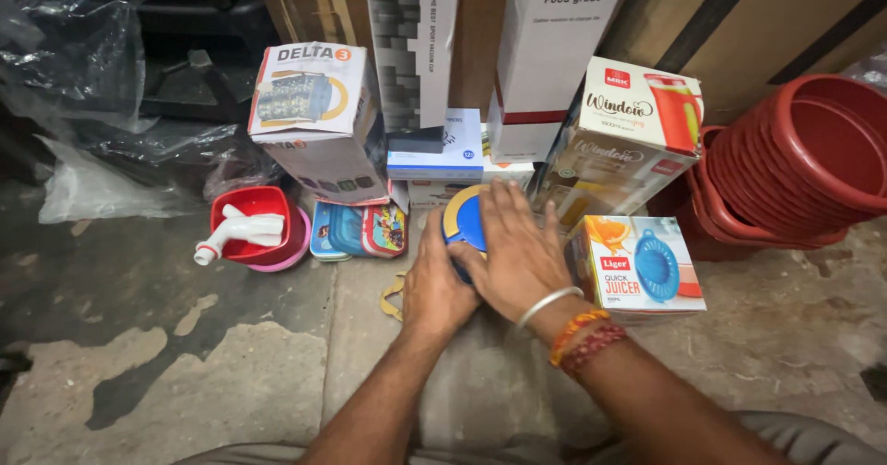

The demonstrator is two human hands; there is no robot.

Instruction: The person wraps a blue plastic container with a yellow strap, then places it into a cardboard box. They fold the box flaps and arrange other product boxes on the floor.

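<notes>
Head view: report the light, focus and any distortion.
Head view: light is even on the hands, right hand over left hand on a blue and yellow round item; the upper left corner is dark; the clear plastic sheeting glints; the stacked boxes lean outward, wide-lens distortion.

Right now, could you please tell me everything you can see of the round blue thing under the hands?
The blue thing looks like a round plastic lid or container with a yellow rim. It sits on the concrete floor in front of stacked boxes. Only its upper left part shows; the rest is hidden. The right hand lies flat over it, fingers spread, and the left hand presses its near side.
</notes>
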